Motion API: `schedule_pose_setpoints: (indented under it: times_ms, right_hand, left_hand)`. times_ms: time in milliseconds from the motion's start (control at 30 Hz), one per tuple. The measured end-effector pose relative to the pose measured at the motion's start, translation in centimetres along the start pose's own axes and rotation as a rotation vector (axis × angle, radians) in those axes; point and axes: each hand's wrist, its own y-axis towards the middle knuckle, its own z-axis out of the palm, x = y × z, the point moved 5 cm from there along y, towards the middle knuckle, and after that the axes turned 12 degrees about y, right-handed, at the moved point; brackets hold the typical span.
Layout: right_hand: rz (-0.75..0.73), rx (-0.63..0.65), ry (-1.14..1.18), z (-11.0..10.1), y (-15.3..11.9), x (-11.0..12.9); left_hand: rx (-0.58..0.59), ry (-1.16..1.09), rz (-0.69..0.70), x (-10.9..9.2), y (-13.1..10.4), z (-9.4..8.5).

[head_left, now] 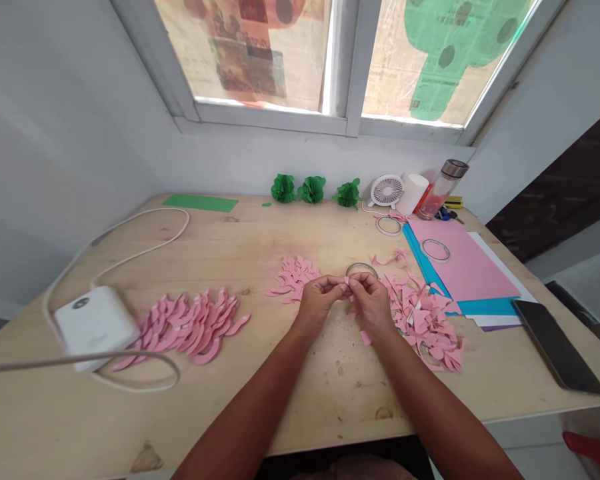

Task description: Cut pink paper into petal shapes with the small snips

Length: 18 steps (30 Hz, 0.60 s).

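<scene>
Bare forearms [260, 393] reach up from the bottom edge of my view, closest to the camera, and end in two hands that meet just right of centre. I see the left hand [316, 303] and the right hand [375, 303] with their fingertips nearly together, pinching a small pink paper piece [347, 281] between them; it shows as a sliver at the thumbs and index fingers, too small for me to tell its shape. Just beyond the right hand I have a narrow tape roll [363, 265], partly hidden by it. Directly left of the left hand lies a small cluster of curved pink cutouts [291, 277], and farther left a larger bank of overlapping pink strips [195, 327] runs up to the white power adapter [97, 323]. Right of the right hand, I get a loose heap of pink scraps [430, 320]. Toward the right side of the frame, a pink sheet [465, 267] rests on blue paper [490, 307] with a second tape ring [423, 249] on top, and a dark phone [560, 347] lies at lower right. Along the table's [220, 253] far edge, I make out three green paper ornaments [312, 190] at upper centre, then a white mini fan [387, 191] and a glass bottle [437, 193] at upper right.
</scene>
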Motion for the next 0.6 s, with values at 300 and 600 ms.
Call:
schedule_pose_setpoints:
  times_ms: [300, 600]
  right_hand:
    - [-0.053, 0.025, 0.013, 0.34, 0.0, 0.46]
    - [-0.061, 0.024, 0.034, 0.38, -0.1, 0.61]
  left_hand:
    - [-0.006, 0.007, 0.022, -0.06, -0.09, 0.05]
    - [-0.05, 0.035, 0.086, 0.03, -0.17, 0.17]
